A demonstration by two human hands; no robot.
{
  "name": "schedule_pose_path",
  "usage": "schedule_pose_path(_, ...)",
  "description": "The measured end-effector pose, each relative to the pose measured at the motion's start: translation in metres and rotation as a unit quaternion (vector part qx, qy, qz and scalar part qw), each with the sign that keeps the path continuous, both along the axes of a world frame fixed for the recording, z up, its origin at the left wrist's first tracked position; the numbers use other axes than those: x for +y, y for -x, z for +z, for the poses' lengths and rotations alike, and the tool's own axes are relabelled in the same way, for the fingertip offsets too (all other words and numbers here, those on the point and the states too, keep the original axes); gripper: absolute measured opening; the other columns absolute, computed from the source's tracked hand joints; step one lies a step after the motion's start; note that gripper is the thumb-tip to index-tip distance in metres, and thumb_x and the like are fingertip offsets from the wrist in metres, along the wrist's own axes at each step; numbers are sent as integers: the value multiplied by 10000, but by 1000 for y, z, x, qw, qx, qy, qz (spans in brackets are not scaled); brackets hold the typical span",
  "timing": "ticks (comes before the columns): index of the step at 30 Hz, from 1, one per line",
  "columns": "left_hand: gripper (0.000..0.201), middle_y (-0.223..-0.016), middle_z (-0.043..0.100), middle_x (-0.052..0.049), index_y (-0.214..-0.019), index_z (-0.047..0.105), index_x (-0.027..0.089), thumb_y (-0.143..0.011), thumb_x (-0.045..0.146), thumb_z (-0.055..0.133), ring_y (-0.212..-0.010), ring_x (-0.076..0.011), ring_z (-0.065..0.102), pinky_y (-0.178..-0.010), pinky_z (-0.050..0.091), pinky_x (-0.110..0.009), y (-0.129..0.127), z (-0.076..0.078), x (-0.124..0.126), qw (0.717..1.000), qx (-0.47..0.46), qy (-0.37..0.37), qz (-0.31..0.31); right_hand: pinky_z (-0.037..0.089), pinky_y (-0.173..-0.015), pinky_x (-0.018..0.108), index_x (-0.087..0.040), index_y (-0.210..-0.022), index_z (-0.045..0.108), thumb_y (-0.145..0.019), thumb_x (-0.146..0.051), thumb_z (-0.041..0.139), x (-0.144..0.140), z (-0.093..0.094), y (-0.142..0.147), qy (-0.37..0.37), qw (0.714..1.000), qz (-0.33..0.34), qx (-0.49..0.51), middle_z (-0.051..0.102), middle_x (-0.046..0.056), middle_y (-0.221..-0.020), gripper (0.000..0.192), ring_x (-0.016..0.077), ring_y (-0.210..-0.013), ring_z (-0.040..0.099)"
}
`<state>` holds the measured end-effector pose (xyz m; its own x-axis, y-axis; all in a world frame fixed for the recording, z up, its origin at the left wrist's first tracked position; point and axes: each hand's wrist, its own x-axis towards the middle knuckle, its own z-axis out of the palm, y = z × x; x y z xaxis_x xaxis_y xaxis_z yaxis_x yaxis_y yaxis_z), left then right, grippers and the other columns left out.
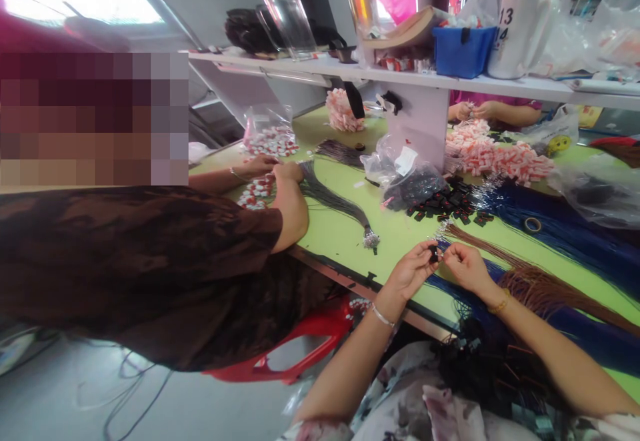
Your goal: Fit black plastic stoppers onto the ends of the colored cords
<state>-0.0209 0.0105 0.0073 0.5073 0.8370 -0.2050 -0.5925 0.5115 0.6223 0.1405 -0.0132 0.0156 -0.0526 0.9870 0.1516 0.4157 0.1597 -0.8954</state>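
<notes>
Between thumb and fingers, my left hand point(411, 271) grips a small black connector housing point(434, 253) above the table's front edge. My right hand point(465, 266) is pinched close against the housing's right side; what its fingertips hold is too small to be sure of, perhaps a thin wire end. Just behind my hands lies a bundle of brown wires point(480, 244) with shiny metal tips. Dark blue wires point(565, 221) spread beside and under it. A pile of loose black housings point(450, 201) sits beyond, partly in a clear plastic bag point(400, 167).
To the left a co-worker's hands point(280, 169) work by red and white parts point(257, 193). Grey wires point(340, 194) lie on the green table point(330, 234). Pink-white connectors point(510, 157) are heaped at the back. A shelf point(320, 67) carries a blue bin point(463, 51). A tape roll point(532, 225) rests on blue wires.
</notes>
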Motion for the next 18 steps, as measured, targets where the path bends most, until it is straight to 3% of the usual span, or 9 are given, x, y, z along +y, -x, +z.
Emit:
schedule_pose_path(14,366,-808,647,-24,-943,639,138,-623,206,803,-727,-102,603,-733,492,-243,-3,3,-7,996,80,-23,39,256,-464,216,-182,-621,495,-784,-285,493,-1,0,2,24,1000,6,-7,419,-51,-521,192,93,-483,337)
schedule_pose_path(18,386,-785,645,-25,-916,660,129,-579,221,825,-700,-101,593,-695,483,-234,-8,1,-10,988,128,-39,72,254,-478,215,-184,-624,475,-802,-255,498,-2,4,2,-10,998,35,-56,443,-46,-538,193,89,-485,348)
